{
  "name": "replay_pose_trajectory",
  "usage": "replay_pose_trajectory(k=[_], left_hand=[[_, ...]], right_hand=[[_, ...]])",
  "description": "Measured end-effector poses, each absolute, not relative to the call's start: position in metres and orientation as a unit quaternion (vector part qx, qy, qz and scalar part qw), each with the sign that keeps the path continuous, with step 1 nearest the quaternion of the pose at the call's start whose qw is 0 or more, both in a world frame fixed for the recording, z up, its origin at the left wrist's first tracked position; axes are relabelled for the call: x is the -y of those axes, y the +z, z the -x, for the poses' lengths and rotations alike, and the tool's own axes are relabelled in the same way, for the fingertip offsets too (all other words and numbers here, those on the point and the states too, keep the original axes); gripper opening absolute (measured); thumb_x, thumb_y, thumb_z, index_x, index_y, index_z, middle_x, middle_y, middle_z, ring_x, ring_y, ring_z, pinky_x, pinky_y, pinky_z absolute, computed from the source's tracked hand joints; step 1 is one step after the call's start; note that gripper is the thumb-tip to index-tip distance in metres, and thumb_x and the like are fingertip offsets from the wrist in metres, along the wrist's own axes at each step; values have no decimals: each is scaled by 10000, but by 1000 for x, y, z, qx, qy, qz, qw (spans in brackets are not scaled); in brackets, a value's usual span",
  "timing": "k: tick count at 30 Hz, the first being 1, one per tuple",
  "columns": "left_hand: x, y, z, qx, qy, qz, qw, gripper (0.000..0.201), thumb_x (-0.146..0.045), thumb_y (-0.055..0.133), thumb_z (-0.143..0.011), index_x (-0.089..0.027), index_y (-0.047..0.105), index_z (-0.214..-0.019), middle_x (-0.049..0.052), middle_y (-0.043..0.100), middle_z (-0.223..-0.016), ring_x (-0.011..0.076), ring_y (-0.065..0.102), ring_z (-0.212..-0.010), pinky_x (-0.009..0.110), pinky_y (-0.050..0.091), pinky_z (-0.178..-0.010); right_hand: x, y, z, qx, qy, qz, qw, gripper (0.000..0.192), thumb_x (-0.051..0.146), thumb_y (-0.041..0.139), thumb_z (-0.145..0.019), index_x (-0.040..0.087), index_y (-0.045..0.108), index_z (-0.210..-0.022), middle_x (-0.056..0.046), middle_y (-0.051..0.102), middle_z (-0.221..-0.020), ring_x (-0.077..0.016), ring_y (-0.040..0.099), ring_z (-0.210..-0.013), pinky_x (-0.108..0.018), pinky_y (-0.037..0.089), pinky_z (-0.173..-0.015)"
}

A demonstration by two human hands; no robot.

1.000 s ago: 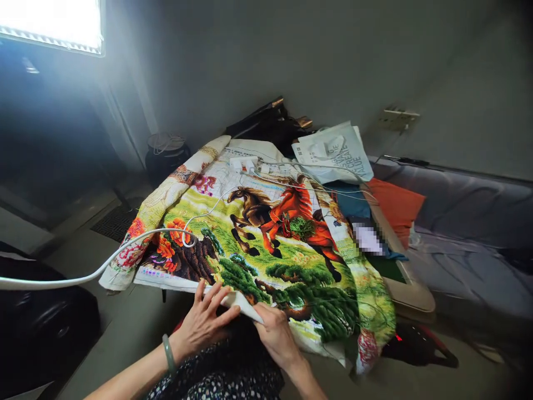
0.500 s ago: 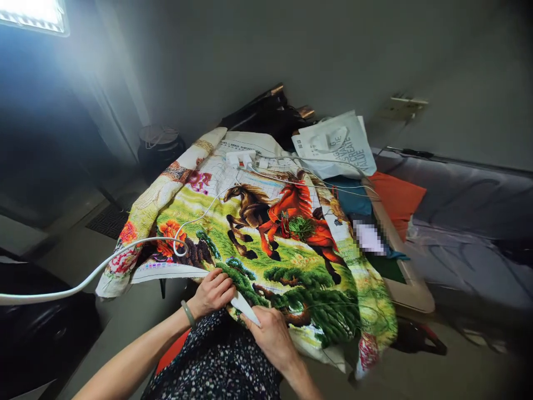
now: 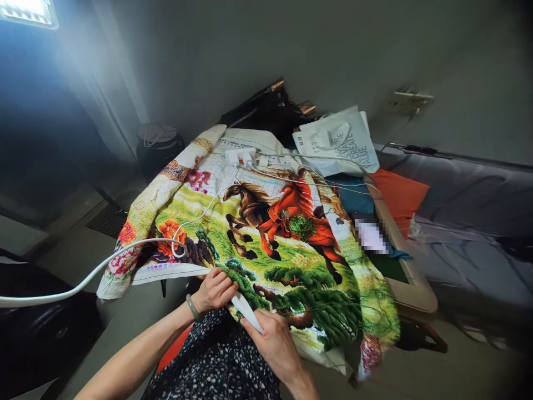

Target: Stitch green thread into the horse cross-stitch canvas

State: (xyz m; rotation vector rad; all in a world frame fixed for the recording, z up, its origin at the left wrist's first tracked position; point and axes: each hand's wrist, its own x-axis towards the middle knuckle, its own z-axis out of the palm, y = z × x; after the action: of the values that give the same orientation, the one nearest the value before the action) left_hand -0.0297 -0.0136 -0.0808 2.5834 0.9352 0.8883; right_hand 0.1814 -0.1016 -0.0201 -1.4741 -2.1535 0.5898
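A large cross-stitch canvas (image 3: 204, 203) with a brown horse and a red horse spreads before me, its left and right sides rolled up. My left hand (image 3: 215, 290), a bracelet at its wrist, is closed around the canvas's near edge. A short way to the right, my right hand (image 3: 272, 338) pinches the same edge between thumb and fingers. The folded white border (image 3: 247, 312) stretches between both hands. Part of the canvas under my fingers is hidden. On the red horse lies a tangle of green thread (image 3: 301, 226), beside what looks like small scissors (image 3: 285, 223).
A white power strip (image 3: 240, 156) sits on the canvas's far part. A thick white cable (image 3: 83, 288) enters from the left and loops over the cloth. A white paper bag (image 3: 337, 141), an orange cloth (image 3: 400, 197) and a table edge (image 3: 416, 294) are right. A lamp (image 3: 29, 12) shines upper left.
Both hands keep their hold on the canvas edge. My right hand has shifted very slightly right and down; the view has moved a little.
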Motion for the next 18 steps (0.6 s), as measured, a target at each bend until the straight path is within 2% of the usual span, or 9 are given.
replay_pose_trajectory(k=[4,6,10,12,14,16,18], left_hand=[[16,-84,30,-311,316,-894,59,333,-175,414,-1051,-202,675,-845,25,552,-656,164,463,-639,351,394,-703],[17,-84,29,-304,337,-890,41,284,-158,433,-1046,-192,671,-896,27,569,-680,163,481,-656,346,385,-697],[17,-78,26,-299,343,-889,-62,199,-118,456,-1035,-163,646,-998,17,572,-699,160,504,-677,339,378,-677],[16,-75,24,-294,341,-885,-114,158,-106,479,-1026,-146,630,-1002,6,556,-692,158,498,-676,335,375,-671],[16,-74,24,-294,333,-886,-133,138,-108,490,-1026,-138,620,-990,2,544,-692,157,487,-677,332,367,-666],[16,-75,24,-303,311,-892,-127,159,-119,475,-1037,-141,620,-976,9,548,-706,159,490,-691,333,360,-672],[18,-75,24,-322,272,-902,-97,190,-136,459,-1044,-151,636,-976,29,577,-740,170,509,-725,336,357,-688]], right_hand=[[99,-19,-181,772,237,528,263,537,458,495,-1086,165,654,-664,-33,650,-635,-147,590,-546,-272,360,-536],[96,-15,-187,736,267,537,314,548,521,492,-1076,164,704,-718,-44,685,-676,-156,635,-581,-254,426,-544],[99,-5,-208,601,261,576,489,354,423,550,-1064,172,784,-977,-75,780,-895,-172,749,-772,-218,577,-711],[110,-5,-213,584,307,544,519,264,360,579,-1051,203,788,-1013,-57,789,-899,-171,764,-798,-213,598,-760],[124,-15,-209,613,413,464,488,236,341,573,-1052,239,785,-1071,-20,784,-820,-161,764,-747,-211,605,-765],[135,-32,-198,646,501,399,416,286,356,535,-1069,249,753,-1221,-1,778,-770,-157,756,-692,-223,612,-763],[138,-51,-189,679,512,393,349,360,377,488,-1086,216,723,-1307,-17,783,-781,-169,757,-692,-243,617,-757]])
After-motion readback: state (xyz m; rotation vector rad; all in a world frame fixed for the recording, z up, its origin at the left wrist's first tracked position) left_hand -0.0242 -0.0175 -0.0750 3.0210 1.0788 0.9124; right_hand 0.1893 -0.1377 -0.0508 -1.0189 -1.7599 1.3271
